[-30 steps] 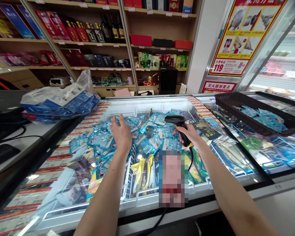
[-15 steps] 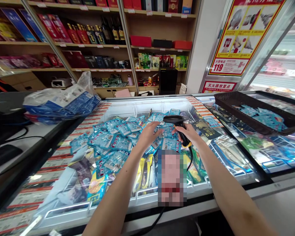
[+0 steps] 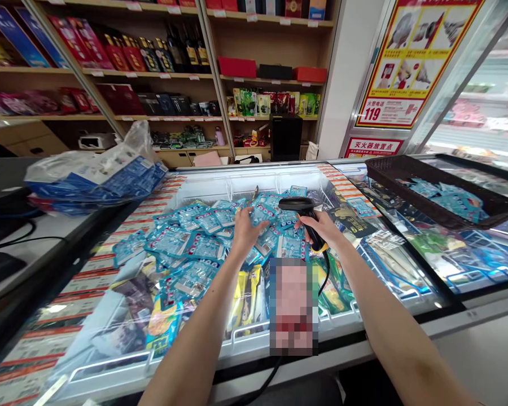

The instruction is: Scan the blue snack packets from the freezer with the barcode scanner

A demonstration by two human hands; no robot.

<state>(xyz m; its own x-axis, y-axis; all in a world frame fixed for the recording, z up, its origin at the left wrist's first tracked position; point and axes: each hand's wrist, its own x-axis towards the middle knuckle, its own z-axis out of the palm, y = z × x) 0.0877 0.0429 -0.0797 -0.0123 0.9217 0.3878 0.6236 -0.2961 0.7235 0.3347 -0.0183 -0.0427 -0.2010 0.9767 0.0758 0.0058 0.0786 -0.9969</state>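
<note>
My right hand (image 3: 327,228) is wrapped round the handle of a black barcode scanner (image 3: 297,205). Its dark head points left over a spread of blue printed packets (image 3: 205,246), and its cable runs down toward the front edge. To the left, my left hand (image 3: 246,231) hovers over or touches the same packets, fingers spread and holding nothing that shows. These packets lie loosely piled on the glass top of a chest freezer (image 3: 203,183). A pixelated rectangular patch (image 3: 294,304) hides what lies near the front edge.
On the right stands a dark brown basket (image 3: 385,168) with several blue packets inside. A plastic bag of blue-and-white packs (image 3: 97,175) sits at the left, beside black equipment and cables. Stocked shelves (image 3: 148,73) rise behind the freezer.
My left hand has shifted slightly left, away from the scanner, and its fingers look more spread. My right hand still grips the scanner. The view has turned a little.
</note>
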